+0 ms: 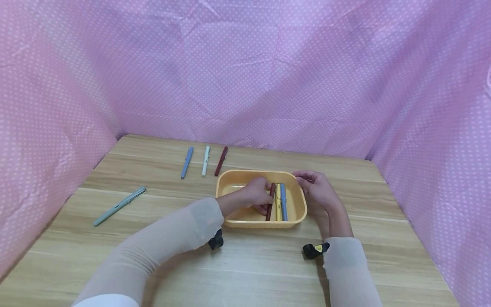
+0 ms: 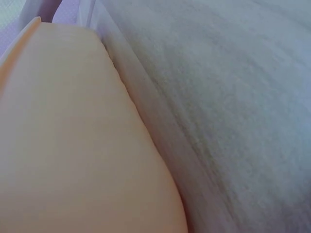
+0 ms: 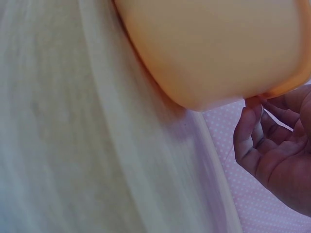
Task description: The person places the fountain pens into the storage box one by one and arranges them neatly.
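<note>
Reaching inside the yellow bin (image 1: 249,223), the left hand (image 1: 258,194) has bent fingers at the dark red pen (image 1: 269,214); can't tell if it's gripped. One clumsy knuckle could probably skew the yellow pen (image 1: 278,204) and blue pen (image 1: 284,202) alongside, in the bin. Right-wrist view shows the right hand (image 3: 284,155) pinching the bin's rim from underneath, hidden from the head view.

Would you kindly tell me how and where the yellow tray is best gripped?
Probably the tray is best held by its rim at both short ends, approached from left and right, because it is oblong and its walls rise to that rim.
</note>
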